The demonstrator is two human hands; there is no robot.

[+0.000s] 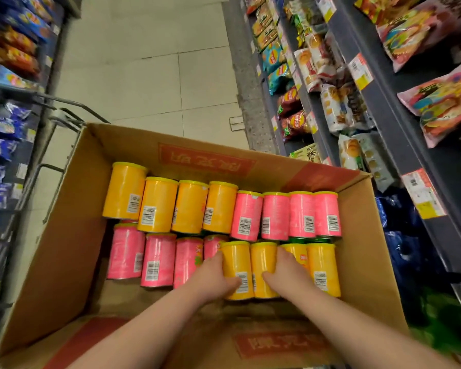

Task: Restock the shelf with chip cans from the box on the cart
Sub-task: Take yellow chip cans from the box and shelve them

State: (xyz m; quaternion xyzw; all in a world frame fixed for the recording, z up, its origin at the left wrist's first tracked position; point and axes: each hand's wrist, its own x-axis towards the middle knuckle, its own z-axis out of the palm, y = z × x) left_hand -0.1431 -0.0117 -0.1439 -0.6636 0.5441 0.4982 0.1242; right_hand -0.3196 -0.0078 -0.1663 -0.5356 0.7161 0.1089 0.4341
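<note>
Early in the job, by the look of it. The box (72, 235) sits on the cart (64, 113), flaps open, w/ the top layer approx. full: far row is 4 yellow + 4 pink cans (274, 217), near row 4 pink + 4 yellow, all lying on their sides, lids pointing away. Green cans (310, 239) peek out from a layer underneath, so there's more stock below; how much, can't tell.

Left grip (213, 275) is wrapped round the left side of one yellow can (236, 262) in the near row, thumb lying over its barcode. Right grip (288, 275) is wrapped round the neighbouring yellow can (264, 262), thumb on top, fingers (285, 254) tucked down btw. it and the next can. Both cans are lying in the row, touching each other, not lifted clear.

Shelf (383, 115) runs along the right of the aisle, stocked w/ snack bags (338, 107). No chip cans show on it anywhere in view, and I can't see an obvious free slot for them.

So, my read: done = little or nothing that shows. In hand = pulling a pair of yellow cans. Left = lift the pair out, carry across to the shelf on the right, stand or lay them in place, then repeat for the rest of the top layer + whatever is below. Bulk of the work is ahead.
</note>
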